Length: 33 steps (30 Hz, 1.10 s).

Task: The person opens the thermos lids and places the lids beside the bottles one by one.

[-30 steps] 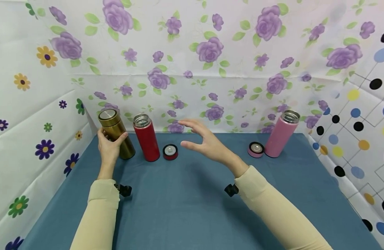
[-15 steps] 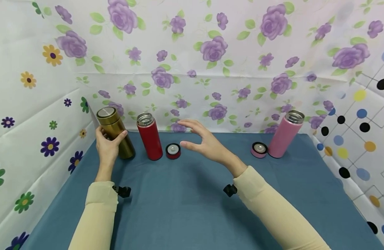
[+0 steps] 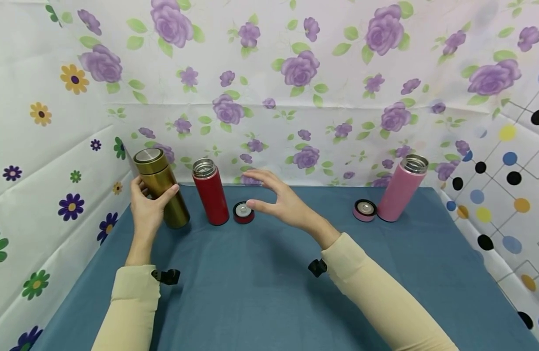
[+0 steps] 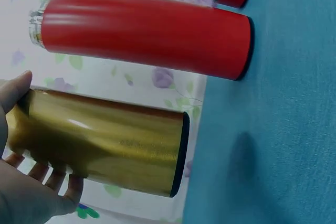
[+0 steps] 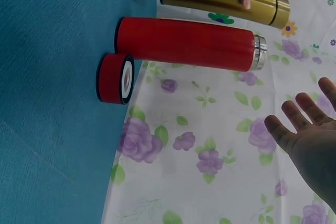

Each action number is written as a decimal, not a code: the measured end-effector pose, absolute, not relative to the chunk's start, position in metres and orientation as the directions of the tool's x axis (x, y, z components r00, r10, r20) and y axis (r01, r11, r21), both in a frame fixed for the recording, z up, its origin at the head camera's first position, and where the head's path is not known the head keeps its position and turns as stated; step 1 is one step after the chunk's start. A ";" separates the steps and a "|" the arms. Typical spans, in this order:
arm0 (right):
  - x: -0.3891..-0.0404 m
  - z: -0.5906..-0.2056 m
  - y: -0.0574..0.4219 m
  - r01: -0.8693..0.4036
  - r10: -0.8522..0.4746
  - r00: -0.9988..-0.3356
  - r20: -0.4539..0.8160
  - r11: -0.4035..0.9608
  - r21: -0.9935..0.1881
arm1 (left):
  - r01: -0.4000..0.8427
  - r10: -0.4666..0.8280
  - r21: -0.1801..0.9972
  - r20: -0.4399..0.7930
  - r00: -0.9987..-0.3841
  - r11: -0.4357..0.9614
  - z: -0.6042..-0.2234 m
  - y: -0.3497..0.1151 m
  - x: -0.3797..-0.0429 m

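My left hand [image 3: 145, 212] grips a gold thermos bottle [image 3: 159, 181] round its middle, thumb on one side and fingers on the other. Its gold cap is on, and in the left wrist view its black-rimmed base [image 4: 181, 156] shows fully. Just right of it stands a red thermos bottle [image 3: 211, 200] with a bare steel mouth. The red lid [image 3: 243, 217] lies beside that bottle, inner side up. My right hand [image 3: 283, 201] hovers right of the lid with fingers spread and nothing in it; the right wrist view shows its straight fingers [image 5: 299, 116].
Toward the right back, an uncapped pink thermos bottle [image 3: 401, 190] stands beside its upturned pink lid [image 3: 364, 209]. A blue cloth [image 3: 260, 292] covers the table. Patterned sheets enclose it at the back [image 3: 269, 126], left and right.
My left hand and the gold bottle have shifted slightly toward me and to the left. My right hand has edged left over the last half second. The view has swung slightly left.
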State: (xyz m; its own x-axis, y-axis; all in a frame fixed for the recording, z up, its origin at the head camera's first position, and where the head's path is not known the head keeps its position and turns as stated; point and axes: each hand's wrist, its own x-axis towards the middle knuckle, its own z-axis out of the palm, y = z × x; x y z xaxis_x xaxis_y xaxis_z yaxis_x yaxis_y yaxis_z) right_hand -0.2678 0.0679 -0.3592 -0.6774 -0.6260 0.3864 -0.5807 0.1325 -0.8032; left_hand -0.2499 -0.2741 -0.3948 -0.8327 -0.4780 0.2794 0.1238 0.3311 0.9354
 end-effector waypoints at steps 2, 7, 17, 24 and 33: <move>-0.268 -0.359 0.068 -0.583 -0.625 -0.677 0.389 0.134 -0.801 | 0.129 -0.473 0.933 0.285 -0.834 0.335 -0.392 -0.273 -0.246; -0.268 -0.360 0.070 -0.576 -0.623 -0.682 0.383 0.134 -0.807 | 0.173 -0.456 0.928 0.317 -0.832 0.330 -0.386 -0.270 -0.238; -0.270 -0.362 0.075 -0.576 -0.616 -0.683 0.393 0.123 -0.808 | 0.241 -0.372 0.920 0.350 -0.860 0.309 -0.376 -0.256 -0.229; -0.273 -0.361 0.087 -0.581 -0.584 -0.697 0.416 0.120 -0.805 | 0.251 -0.322 0.916 0.352 -0.879 0.314 -0.372 -0.246 -0.224; -0.273 -0.359 0.107 -0.586 -0.559 -0.707 0.434 0.119 -0.802 | 0.237 -0.236 0.903 0.333 -0.913 0.358 -0.371 -0.237 -0.219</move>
